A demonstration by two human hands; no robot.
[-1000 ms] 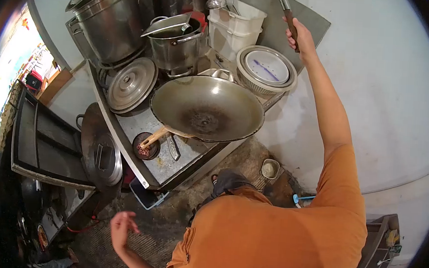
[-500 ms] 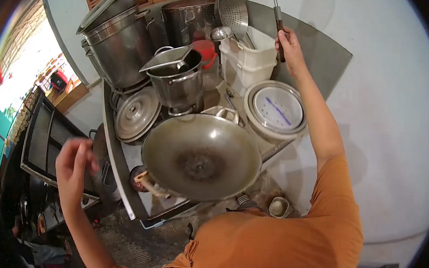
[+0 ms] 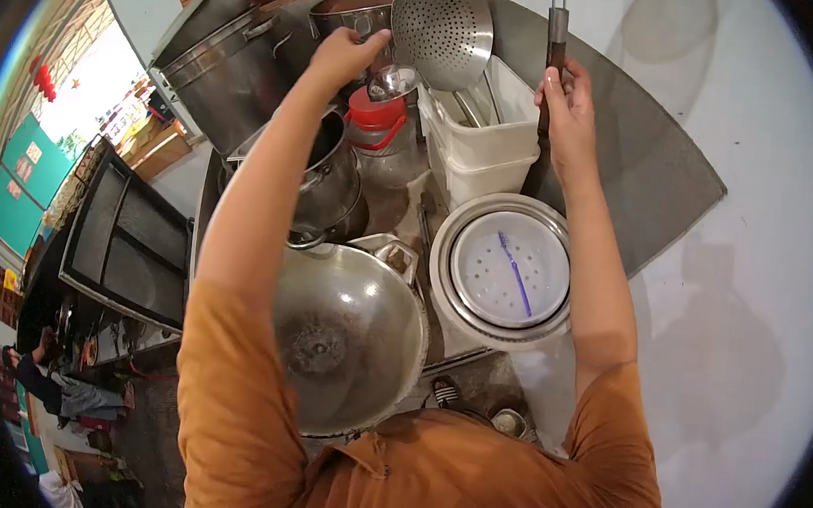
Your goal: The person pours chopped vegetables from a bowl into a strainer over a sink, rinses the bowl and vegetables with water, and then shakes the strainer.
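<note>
Right hand [image 3: 572, 106] has its fingers wrapped tight round a utensil [image 3: 556, 51]: dark brown handle, shiny metal collar, two thin rods running up past the fingers and out of view. Left hand [image 3: 342, 56] has its fingertips right at the edge of a big silvery skimmer [image 3: 441, 33], round and full of holes. Can't tell if they're pinching it.

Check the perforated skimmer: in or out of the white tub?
In: the skimmer's handle drops inside the tub's rim, with its head above. Cannot tell whether the left hand touches it.
</note>
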